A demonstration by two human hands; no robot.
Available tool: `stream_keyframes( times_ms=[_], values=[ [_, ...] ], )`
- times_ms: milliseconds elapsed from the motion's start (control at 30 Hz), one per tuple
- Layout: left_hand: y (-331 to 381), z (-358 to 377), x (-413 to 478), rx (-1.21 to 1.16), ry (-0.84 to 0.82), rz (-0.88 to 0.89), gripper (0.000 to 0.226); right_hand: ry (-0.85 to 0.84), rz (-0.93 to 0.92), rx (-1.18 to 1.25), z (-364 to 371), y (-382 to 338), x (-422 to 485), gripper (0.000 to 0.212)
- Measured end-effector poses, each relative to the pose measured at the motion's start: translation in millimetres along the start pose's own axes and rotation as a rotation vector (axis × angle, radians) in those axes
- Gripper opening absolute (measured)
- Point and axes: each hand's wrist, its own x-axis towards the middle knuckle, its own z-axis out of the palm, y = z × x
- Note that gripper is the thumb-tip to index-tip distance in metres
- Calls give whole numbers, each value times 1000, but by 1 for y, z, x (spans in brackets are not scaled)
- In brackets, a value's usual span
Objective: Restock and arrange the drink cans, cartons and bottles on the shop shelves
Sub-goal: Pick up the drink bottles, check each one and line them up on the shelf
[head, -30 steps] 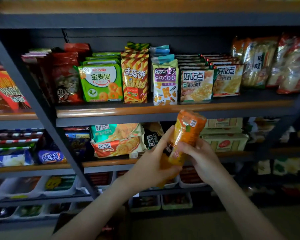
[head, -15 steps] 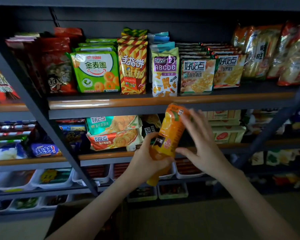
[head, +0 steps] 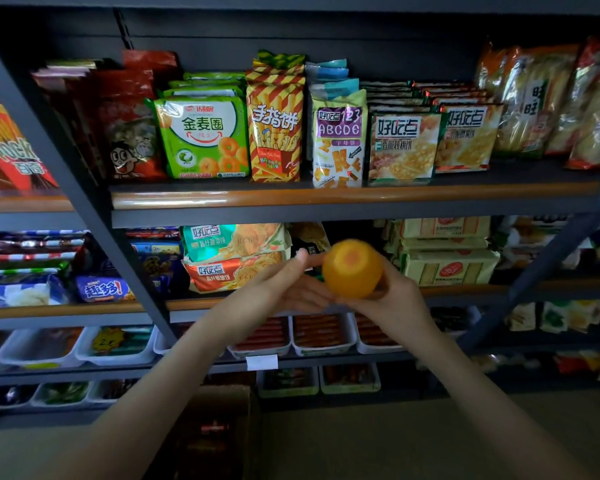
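Left of the orange bottle [head: 352, 268], the left hand [head: 284, 289] touches its side, grip wide, fingers straight. The bottle hangs in front of the snack shelf [head: 482, 289], base facing the camera and long axis running away toward the shelf; its cap end is hidden. Right of the bottle, the right hand [head: 395, 299] has its grip curled round it. Farther right of the bottle, the dim shelves blur.

The orange bottle [head: 352, 268] looks like smooth, translucent plastic, the snack packets [head: 201, 136] along the upper shelf's front edge are shiny, crinkled plastic film, that edge carries a polished wood-look strip [head: 326, 197], the slanting upright [head: 84, 202] is matt dark-grey painted metal, and the lower trays [head: 323, 348] are smooth white plastic.
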Motion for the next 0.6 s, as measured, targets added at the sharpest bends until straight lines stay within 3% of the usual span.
stream_keyframes(
  times_ms=[100, 167, 300, 433, 533, 600],
  values=[
    [-5, 8, 2, 241, 95, 124, 53, 14, 182, 351, 1, -9, 1, 34],
    [-10, 18, 2, 355, 113, 195, 67, -32, 217, 541, 0, -16, -1, 27],
    [-11, 28, 1, 342, 12, 208, 88, -78, 295, 740, -2, -17, -4, 37],
    [-7, 32, 2, 366, 39, 225, 92, -103, 342, 855, -3, -14, -4, 84],
    [-8, 36, 3, 407, 118, 237, 91, -120, 367, 914, -2, -13, -4, 87],
    [-7, 41, 2, 426, 170, 239, 88, -117, 371, 901, -4, -13, -4, 73]
  ],
)
